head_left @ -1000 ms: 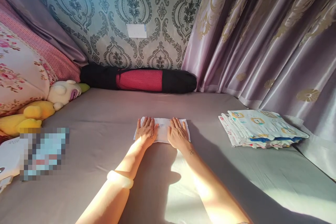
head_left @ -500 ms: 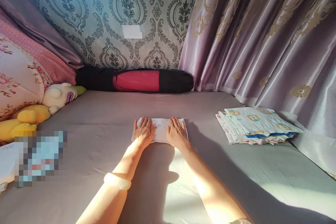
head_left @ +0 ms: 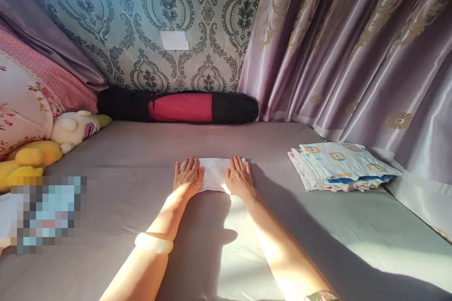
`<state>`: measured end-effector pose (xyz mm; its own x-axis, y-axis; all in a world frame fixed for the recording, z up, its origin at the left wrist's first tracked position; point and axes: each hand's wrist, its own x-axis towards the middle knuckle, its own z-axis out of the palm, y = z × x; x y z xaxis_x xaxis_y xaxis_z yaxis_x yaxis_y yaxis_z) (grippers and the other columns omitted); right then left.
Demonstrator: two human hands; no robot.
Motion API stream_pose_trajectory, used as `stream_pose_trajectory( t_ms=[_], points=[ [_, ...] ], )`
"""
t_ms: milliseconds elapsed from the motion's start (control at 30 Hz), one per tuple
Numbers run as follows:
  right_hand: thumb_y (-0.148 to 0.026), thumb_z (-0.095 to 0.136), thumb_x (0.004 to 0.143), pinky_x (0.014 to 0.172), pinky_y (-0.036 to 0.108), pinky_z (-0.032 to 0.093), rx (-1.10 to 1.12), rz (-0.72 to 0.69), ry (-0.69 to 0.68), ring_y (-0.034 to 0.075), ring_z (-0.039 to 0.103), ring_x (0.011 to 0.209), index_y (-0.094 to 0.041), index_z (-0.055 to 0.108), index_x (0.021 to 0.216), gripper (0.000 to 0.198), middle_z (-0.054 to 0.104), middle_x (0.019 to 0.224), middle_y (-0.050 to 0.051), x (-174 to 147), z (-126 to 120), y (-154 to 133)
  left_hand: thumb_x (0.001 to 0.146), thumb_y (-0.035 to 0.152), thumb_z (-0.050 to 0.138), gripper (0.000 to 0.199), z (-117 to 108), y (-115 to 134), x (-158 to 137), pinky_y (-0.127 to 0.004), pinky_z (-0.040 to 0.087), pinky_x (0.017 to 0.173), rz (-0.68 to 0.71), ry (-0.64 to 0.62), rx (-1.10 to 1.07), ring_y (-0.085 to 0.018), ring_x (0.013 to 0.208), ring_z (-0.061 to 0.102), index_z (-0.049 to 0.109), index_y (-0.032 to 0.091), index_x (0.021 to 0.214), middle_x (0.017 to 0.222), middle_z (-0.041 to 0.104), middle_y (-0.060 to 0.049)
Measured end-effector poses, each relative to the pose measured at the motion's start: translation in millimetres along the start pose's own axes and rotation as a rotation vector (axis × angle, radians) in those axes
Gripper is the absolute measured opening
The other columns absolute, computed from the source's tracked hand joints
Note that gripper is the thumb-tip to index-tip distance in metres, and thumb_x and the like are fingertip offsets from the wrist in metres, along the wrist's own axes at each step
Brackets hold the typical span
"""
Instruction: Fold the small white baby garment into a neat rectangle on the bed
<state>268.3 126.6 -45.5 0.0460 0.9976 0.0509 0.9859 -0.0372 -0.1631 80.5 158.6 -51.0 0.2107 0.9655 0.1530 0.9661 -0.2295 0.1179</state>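
Observation:
A white folded cloth with a faint print lies flat on the grey bed sheet in front of me. My left hand rests palm down over its left end, fingers stretched out away from me. Over the right end, my right hand lies flat in the same way, fingers extended. Both palms cover the ends of the cloth, and its middle shows between them. Neither hand grasps anything.
To the right sits a stack of folded printed cloths beside the curtain. A long black and red bag lies along the wall. Plush toys and a blurred packet are at the left.
My left hand has slid slightly outward to the left on the cloth. My right hand stays nearly in place. The whole view has shifted a little.

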Motion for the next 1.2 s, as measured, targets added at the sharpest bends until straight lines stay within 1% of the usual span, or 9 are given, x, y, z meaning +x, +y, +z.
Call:
stream_pose_trajectory(
  t_ms=[133,233,433,600,733,900,1000,1100,1200],
  points=[
    [-0.030,0.029,0.105,0.119,0.050,0.013,-0.009,0.039,0.034,0.025,0.017,0.145,-0.005,0.032,0.152,0.053,0.021,0.157,0.012,2.5,-3.1,3.8,0.099,0.039,0.023,0.054,-3.8,-5.1,1.0,-0.056,0.020,0.119,-0.017,0.031,-0.026,-0.028,0.144,0.034,0.050,0.017,0.140,0.152,0.044,-0.011],
    [-0.029,0.029,0.106,0.119,0.049,0.013,-0.039,0.090,0.076,0.027,0.015,0.145,-0.003,0.030,0.153,0.054,0.020,0.157,0.014,4.0,-3.6,9.0,0.098,0.036,0.028,0.051,-6.8,-12.9,2.9,-0.054,0.023,0.118,-0.062,0.069,-0.036,-0.028,0.143,0.035,0.052,0.017,0.138,0.150,0.046,-0.013],
    [-0.029,0.029,0.105,0.117,0.044,0.021,-0.030,0.129,0.021,0.028,0.019,0.144,0.000,0.033,0.151,0.054,0.022,0.156,0.016,4.1,-0.8,13.8,0.096,0.033,0.035,0.042,-7.5,-23.3,3.9,-0.049,0.034,0.112,-0.151,0.117,-0.088,-0.026,0.135,0.046,0.059,0.022,0.129,0.143,0.055,-0.011],
    [-0.030,0.027,0.106,0.118,0.044,0.018,-0.030,0.136,-0.020,0.027,0.017,0.145,0.000,0.029,0.152,0.055,0.020,0.157,0.015,4.0,-4.0,11.5,0.095,0.030,0.037,0.040,-10.2,-23.3,2.5,-0.046,0.037,0.109,-0.157,0.127,-0.174,-0.026,0.129,0.052,0.061,0.022,0.127,0.137,0.059,-0.011],
    [-0.031,0.025,0.106,0.119,0.045,0.015,-0.052,0.153,-0.052,0.026,0.015,0.145,0.000,0.029,0.152,0.056,0.018,0.157,0.015,4.9,-6.8,10.3,0.094,0.027,0.038,0.039,-13.9,-23.6,1.9,-0.043,0.044,0.098,-0.176,0.126,-0.242,-0.028,0.121,0.056,0.062,0.020,0.125,0.132,0.062,-0.012],
    [-0.031,0.028,0.106,0.119,0.046,0.013,-0.075,0.119,-0.035,0.026,0.017,0.145,-0.002,0.031,0.152,0.055,0.020,0.157,0.016,5.8,-12.3,5.0,0.094,0.025,0.039,0.038,-17.1,-23.2,1.3,-0.043,0.046,0.090,-0.181,0.215,-0.259,-0.031,0.112,0.059,0.066,0.017,0.119,0.120,0.066,-0.014],
    [-0.029,0.026,0.106,0.119,0.046,0.012,-0.056,0.050,0.009,0.025,0.017,0.145,-0.003,0.031,0.152,0.053,0.021,0.157,0.015,6.2,-13.7,-5.0,0.093,0.024,0.039,0.036,-19.2,-21.8,0.9,-0.042,0.046,0.086,-0.176,0.231,-0.260,-0.031,0.106,0.061,0.069,0.017,0.113,0.113,0.069,-0.013],
    [-0.031,0.025,0.107,0.119,0.044,0.014,-0.015,-0.009,0.020,0.024,0.017,0.145,-0.003,0.031,0.152,0.053,0.021,0.157,0.014,6.1,-8.8,-16.0,0.093,0.023,0.040,0.035,-19.6,-20.6,1.1,-0.040,0.045,0.083,-0.175,0.237,-0.252,-0.030,0.102,0.062,0.070,0.018,0.109,0.107,0.070,-0.013],
    [-0.031,0.026,0.107,0.119,0.043,0.015,0.001,-0.028,0.017,0.024,0.019,0.145,-0.004,0.035,0.151,0.052,0.025,0.156,0.014,5.1,-0.2,-21.9,0.092,0.021,0.041,0.034,-18.0,-20.3,1.8,-0.039,0.044,0.081,-0.155,0.233,-0.247,-0.029,0.100,0.062,0.070,0.017,0.109,0.104,0.070,-0.012]
  ],
)
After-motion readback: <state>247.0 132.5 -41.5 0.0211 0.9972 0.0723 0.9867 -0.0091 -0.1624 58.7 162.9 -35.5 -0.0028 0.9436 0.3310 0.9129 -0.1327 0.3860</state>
